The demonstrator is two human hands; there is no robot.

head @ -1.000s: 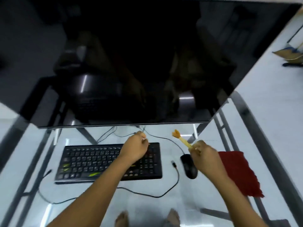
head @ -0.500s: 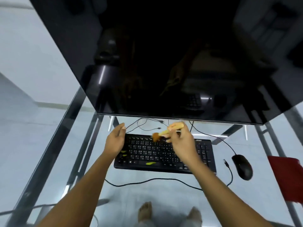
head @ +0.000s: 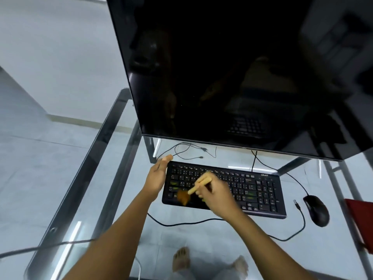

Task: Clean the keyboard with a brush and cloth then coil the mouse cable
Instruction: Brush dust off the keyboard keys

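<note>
Bristles on the small yellow-handled brush (head: 198,185) look soft and the tool light, so a pencil-like mid-handle pinch by the right hand (head: 217,194) suits sweeping the black keyboard's (head: 252,190) lower-left keys, while the left hand (head: 158,176), fingers straight, braces its left edge.

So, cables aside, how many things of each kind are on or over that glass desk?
monitor: 1
keyboard: 1
mouse: 1
brush: 1
red cloth: 1
Total: 5
</note>
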